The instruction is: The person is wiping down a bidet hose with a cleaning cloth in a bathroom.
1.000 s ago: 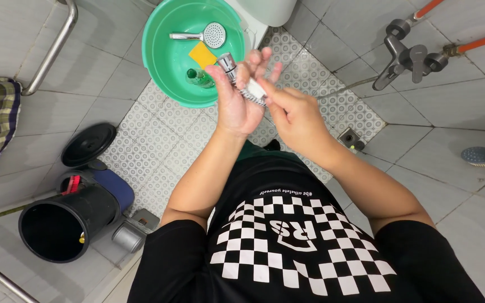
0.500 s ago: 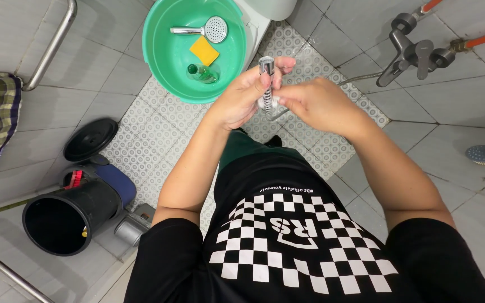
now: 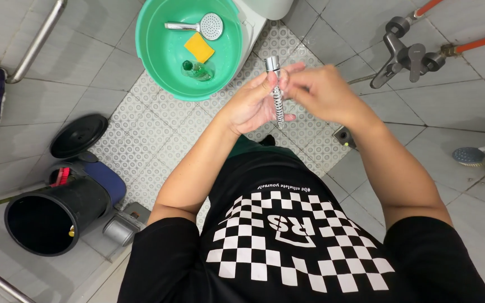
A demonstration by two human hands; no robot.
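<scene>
Hose [image 3: 277, 104] stands upright between both hands above the floor, nut end up: left hand [image 3: 252, 106] cradles its ribbed length, right hand [image 3: 315, 92] pinches just beneath the nut.

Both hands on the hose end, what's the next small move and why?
Probably turn the hose end nut between the fingers. The left hand cradles the hose upright while the right hand pinches just below the nut. The shower head lies apart in the basin.
</scene>
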